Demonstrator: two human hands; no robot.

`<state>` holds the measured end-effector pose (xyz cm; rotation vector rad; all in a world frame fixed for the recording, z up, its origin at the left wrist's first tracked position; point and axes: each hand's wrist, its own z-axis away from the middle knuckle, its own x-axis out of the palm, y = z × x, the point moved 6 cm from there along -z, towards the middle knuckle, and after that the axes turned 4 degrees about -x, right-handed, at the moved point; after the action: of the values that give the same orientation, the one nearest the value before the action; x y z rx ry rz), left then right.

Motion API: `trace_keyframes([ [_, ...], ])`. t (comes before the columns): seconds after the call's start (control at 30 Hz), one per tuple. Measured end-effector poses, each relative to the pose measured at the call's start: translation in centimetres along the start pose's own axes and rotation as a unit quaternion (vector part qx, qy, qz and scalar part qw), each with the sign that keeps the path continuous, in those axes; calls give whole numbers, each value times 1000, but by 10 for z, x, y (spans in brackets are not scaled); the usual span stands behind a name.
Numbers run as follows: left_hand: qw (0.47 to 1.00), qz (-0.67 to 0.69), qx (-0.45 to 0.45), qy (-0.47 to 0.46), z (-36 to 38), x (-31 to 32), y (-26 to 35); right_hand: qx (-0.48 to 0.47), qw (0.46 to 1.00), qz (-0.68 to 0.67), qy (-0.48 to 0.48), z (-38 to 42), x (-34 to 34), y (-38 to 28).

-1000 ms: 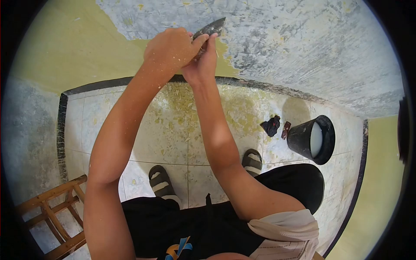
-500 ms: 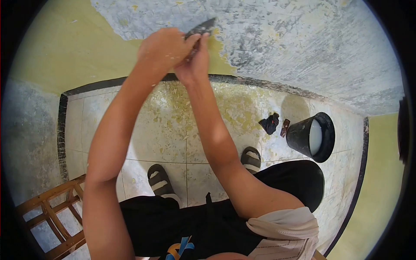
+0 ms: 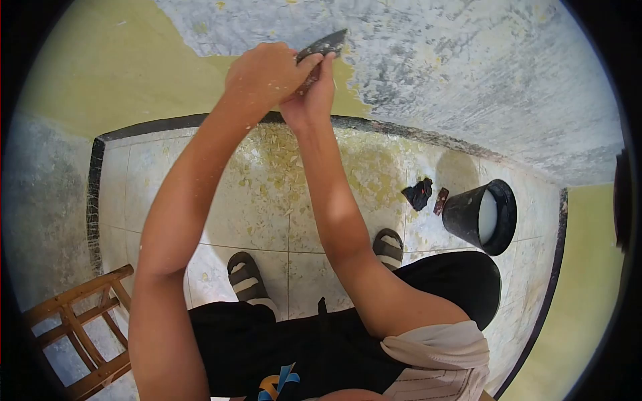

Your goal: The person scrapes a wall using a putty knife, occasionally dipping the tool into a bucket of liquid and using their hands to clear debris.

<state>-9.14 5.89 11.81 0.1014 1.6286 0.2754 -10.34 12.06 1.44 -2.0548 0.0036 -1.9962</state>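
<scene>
Both of my hands are closed round a scraper (image 3: 324,45) with a dark, paint-flecked blade. My left hand (image 3: 264,75) lies over the handle from the left, its back toward me and dotted with paint specks. From below, my right hand (image 3: 313,99) wraps the handle, thumb up by the blade. The blade tilts up to the right at the ragged edge between yellow paint (image 3: 147,80) and the bare grey-white wall (image 3: 455,67). Most of the handle is hidden by my fingers.
Yellow paint flakes (image 3: 364,167) litter the tiled floor (image 3: 321,274) below a black skirting strip (image 3: 160,125). To the right stand a black bucket (image 3: 461,215) of whitish liquid, a crumpled black scrap (image 3: 418,194) and a small brown block (image 3: 441,200). A wooden frame (image 3: 73,321) is at lower left.
My two hands and the scraper have shifted a little to the right along the paint edge. Both hands keep their grip on it.
</scene>
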Motion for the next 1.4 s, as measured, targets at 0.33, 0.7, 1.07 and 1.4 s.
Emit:
trace_keyframes([
  [0.33, 962, -71, 248, 89, -1, 6, -37, -55, 998, 42, -1, 9, 5, 22],
  [0.7, 883, 436, 138, -105, 24, 134, -12, -260, 830, 491, 45, 47, -72, -48],
  [1.07, 832, 547, 68, -59, -11, 119, 3, -22, 845, 533, 40, 58, -55, -82],
  [1.4, 743, 664, -56, -70, -23, 137, 25, -26, 883, 468, 31, 66, -80, -72],
])
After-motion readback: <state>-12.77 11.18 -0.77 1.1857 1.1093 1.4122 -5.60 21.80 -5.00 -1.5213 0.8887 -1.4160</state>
